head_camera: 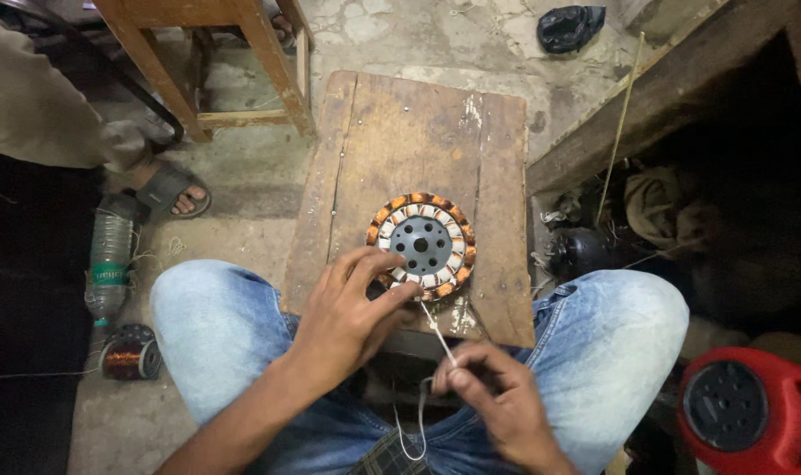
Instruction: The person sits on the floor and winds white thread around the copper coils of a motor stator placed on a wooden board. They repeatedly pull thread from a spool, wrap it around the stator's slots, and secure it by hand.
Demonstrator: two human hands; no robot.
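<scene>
In the head view, a round motor winding (420, 245) lies flat on the wooden board (400, 141), hub facing up. The left hand (352, 317) pinches its near edge. The right hand (497, 396), nearer the person, grips a white string (437, 332) that slants from the winding toward it.

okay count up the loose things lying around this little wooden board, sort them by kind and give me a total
Wound motor stator: 1
White thread, pinched between left hand and right hand: 1
Copper wire spool: 1
Plastic bottle: 1
Red container: 1
Black bag: 1
Total: 6
</scene>
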